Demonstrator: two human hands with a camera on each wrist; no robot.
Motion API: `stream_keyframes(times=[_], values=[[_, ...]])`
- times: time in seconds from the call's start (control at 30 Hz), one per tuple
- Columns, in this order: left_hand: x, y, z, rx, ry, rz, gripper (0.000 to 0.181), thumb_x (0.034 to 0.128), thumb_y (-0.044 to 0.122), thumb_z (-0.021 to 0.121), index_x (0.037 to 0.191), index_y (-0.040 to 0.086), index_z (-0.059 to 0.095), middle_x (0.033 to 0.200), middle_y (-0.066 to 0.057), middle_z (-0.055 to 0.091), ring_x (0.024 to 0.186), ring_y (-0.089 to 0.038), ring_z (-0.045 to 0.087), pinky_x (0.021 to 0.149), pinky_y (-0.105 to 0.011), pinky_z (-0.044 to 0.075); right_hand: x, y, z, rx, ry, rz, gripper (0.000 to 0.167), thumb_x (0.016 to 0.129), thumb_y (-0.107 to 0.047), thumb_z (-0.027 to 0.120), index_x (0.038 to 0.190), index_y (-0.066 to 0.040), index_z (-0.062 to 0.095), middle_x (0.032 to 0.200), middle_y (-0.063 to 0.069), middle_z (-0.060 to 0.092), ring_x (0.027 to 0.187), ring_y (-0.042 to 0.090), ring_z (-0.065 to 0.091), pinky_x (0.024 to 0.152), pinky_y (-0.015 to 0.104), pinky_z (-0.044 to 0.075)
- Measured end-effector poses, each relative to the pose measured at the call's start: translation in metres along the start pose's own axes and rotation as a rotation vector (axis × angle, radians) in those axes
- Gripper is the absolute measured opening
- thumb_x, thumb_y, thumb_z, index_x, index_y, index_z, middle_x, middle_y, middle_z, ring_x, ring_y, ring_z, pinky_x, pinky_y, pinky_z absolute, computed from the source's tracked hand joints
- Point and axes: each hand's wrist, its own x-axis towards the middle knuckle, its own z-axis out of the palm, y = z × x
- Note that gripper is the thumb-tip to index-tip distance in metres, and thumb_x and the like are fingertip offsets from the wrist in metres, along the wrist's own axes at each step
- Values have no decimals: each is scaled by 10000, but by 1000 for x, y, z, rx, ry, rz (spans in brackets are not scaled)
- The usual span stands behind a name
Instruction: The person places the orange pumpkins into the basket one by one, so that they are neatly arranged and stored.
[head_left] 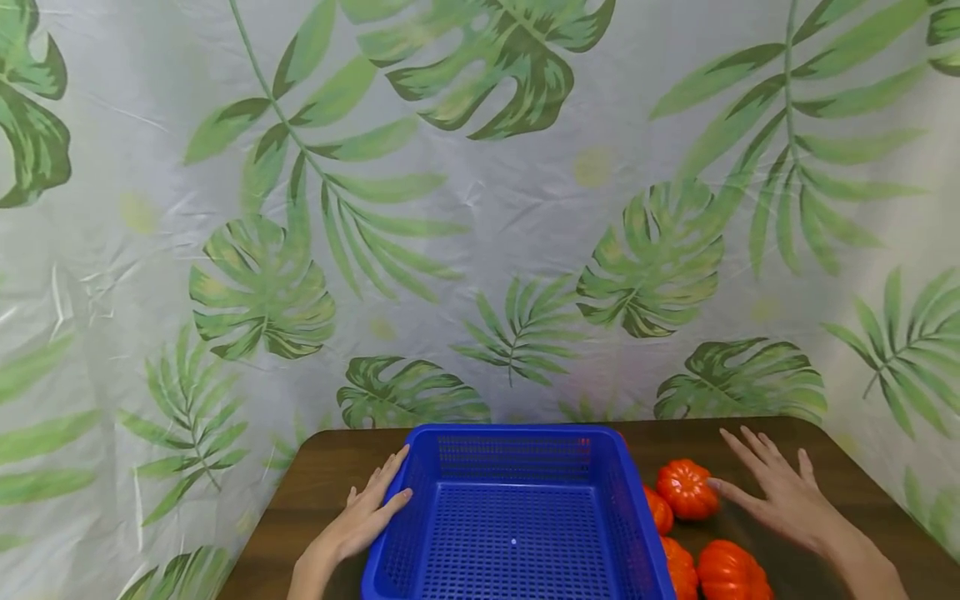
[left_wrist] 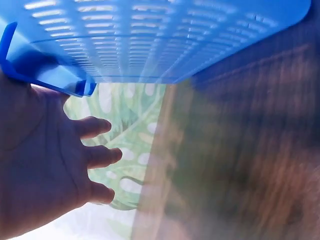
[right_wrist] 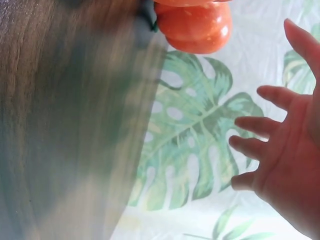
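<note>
Closest to the camera, the near part of a blue basket (head_left: 517,517) ran out past the bottom edge of the head view; the basket sat upright on a dark wooden table (head_left: 337,458). The left hand (head_left: 367,512) lay against the basket's left side, its fingers straight and parted along the outside, the thumb angled toward the rim; how firmly it pressed could not be told. Its forearm rose from the bottom edge, leaning inward.

Well apart from it, the right hand (head_left: 791,492) was held over the right part of the table, palm down, fingers fanned and thumb stretched toward a ribbed red fruit (head_left: 687,490). The right wrist view showed a gap between fingers and fruit. Three more red fruits (head_left: 731,571) stood beside the basket's right wall. Behind hung a leaf-printed sheet (head_left: 517,208).
</note>
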Motion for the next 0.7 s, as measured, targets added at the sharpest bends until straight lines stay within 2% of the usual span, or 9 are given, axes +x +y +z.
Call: stream_keyframes(times=[0.1, 0.17, 0.3, 0.37, 0.43, 0.47, 0.57, 0.6, 0.7], values=[[0, -2, 1, -67, -18, 20, 675, 1110, 419, 416, 1676, 332, 58, 1749, -118, 88, 1575, -498, 48, 1112, -827, -90, 0, 2, 2, 20, 9, -24, 842, 994, -398, 659, 1663, -138, 218, 1612, 401, 234, 1498, 630, 107, 1103, 751, -261], [1, -4, 1, -124, -41, 41, 670, 1117, 393, 401, 1680, 318, 44, 1742, -143, 121, 1538, -526, 214, 1168, -787, 66, 1, 3, 4, 57, 10, -44, 818, 987, -359, 675, 1657, -156, 251, 1598, 402, 263, 1472, 647, 160, 1098, 776, -235], [3, -10, 1, -290, -126, 93, 678, 1133, 330, 366, 1679, 282, -34, 1736, -216, 54, 1484, -511, 339, 1089, -534, 456, 0, 6, 10, 155, -10, -77, 767, 977, -282, 691, 1636, -173, 315, 1571, 414, 298, 1382, 700, 275, 1055, 842, -181], [5, -13, 2, -383, -171, 112, 693, 1138, 306, 349, 1672, 271, -91, 1735, -224, -26, 1512, -507, 271, 1045, -381, 480, 0, 9, 12, 202, -30, -81, 743, 982, -260, 684, 1630, -181, 330, 1570, 415, 304, 1357, 718, 296, 1037, 863, -157], [7, -16, 5, -462, -204, 127, 699, 1142, 293, 327, 1661, 273, -142, 1735, -201, -106, 1550, -499, 160, 1070, -311, 439, -1, 13, 14, 254, -52, -86, 722, 996, -241, 665, 1633, -206, 327, 1586, 397, 306, 1559, 469, 204, 1029, 880, -117], [7, -17, 6, -493, -215, 131, 700, 1143, 293, 318, 1656, 279, -158, 1735, -186, -131, 1561, -491, 121, 1078, -278, 422, -1, 16, 15, 263, -61, -88, 715, 1002, -237, 660, 1634, -224, 327, 1637, 306, 308, 1601, 277, 180, 1148, 805, -49], [8, -18, 10, -557, -219, 134, 686, 1147, 292, 293, 1650, 301, -174, 1736, -142, -173, 1579, -457, 56, 1094, -221, 382, -2, 21, 15, 260, -95, -88, 695, 1021, -234, 641, 1636, -267, 320, 1664, 71, 346, 1382, -256, 137, 1186, 554, 311], [8, -18, 10, -578, -217, 136, 682, 1147, 288, 288, 1650, 303, -173, 1736, -137, -175, 1577, -453, 56, 1096, -223, 383, -2, 22, 16, 260, -111, -87, 691, 1027, -235, 636, 1638, -280, 314, 1652, 12, 351, 1250, -349, 118, 1119, 506, 395], [7, -18, 13, -650, -213, 117, 667, 1148, 294, 282, 1651, 336, -154, 1744, -108, -153, 1570, -437, 91, 1087, -251, 406, -3, 23, 16, 258, -154, -82, 696, 1031, -240, 636, 1641, -285, 305, 1614, -99, 353, 1253, -346, 154, 962, 474, 495]])
